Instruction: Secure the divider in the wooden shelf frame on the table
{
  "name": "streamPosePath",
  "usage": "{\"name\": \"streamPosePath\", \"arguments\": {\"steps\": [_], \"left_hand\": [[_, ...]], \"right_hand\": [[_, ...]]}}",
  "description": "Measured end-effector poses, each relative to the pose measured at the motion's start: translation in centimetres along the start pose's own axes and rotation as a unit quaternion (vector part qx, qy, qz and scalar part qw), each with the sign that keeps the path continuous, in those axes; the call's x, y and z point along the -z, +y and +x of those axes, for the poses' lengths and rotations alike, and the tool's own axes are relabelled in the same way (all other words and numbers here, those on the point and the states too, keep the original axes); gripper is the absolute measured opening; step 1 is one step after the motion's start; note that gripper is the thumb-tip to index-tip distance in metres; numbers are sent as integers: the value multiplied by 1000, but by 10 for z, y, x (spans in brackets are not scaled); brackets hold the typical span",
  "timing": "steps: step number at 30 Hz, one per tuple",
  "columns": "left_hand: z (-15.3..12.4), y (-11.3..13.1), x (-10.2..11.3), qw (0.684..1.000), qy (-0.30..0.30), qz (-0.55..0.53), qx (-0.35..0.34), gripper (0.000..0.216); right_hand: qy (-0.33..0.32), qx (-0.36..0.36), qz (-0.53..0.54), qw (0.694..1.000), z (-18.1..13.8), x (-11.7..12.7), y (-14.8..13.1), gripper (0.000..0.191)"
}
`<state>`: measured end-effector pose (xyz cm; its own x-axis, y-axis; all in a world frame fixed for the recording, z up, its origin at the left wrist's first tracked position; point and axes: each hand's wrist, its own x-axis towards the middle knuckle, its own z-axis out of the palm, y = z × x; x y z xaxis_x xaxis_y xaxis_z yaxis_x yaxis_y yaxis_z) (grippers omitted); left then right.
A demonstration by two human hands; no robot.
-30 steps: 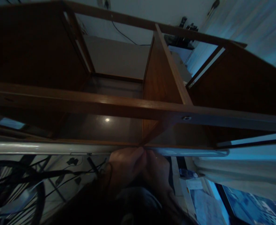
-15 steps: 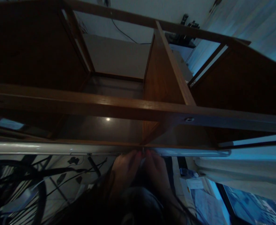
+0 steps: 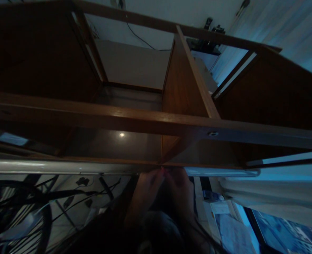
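My left hand (image 3: 148,187) and my right hand (image 3: 180,185) are close together just below a brown wooden cabinet frame (image 3: 169,120). The fingers of both are bent and closed, their tips meeting at the foot of the upright middle divider (image 3: 187,74). A small pinkish-red spot shows at the fingertips; whether it is a fingertip or a small object, I cannot tell. Dim light hides what they pinch. A pale, shiny rail (image 3: 66,166) runs along the frame's lower front edge, right behind my hands.
A bicycle wheel (image 3: 48,225) stands at lower left. To the right are a clear plastic bottle (image 3: 213,195), a box with papers (image 3: 235,229) and a pale curtain (image 3: 262,197). A metal lock fitting (image 3: 213,134) sits in the front rail. A dark cable (image 3: 141,38) hangs behind.
Both hands have shifted slightly to the right, and the right fingers have curled further in. The pinkish spot at the fingertips looks brighter. The cabinet frame stays put.
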<state>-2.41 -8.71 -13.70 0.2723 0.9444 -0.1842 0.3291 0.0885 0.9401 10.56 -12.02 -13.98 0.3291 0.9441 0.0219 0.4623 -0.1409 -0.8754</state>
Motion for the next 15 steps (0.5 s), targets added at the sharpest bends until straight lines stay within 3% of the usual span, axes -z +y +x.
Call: {"name": "streamPosePath", "arguments": {"steps": [5,15], "left_hand": [[1,4,2,1000,-5,-19,3,39],[1,11,10,1000,-14,12,17,42]], "right_hand": [[-13,163,-139,977,-9,-1,11,29],[6,204,-156,967,-4,-11,2,29]]}}
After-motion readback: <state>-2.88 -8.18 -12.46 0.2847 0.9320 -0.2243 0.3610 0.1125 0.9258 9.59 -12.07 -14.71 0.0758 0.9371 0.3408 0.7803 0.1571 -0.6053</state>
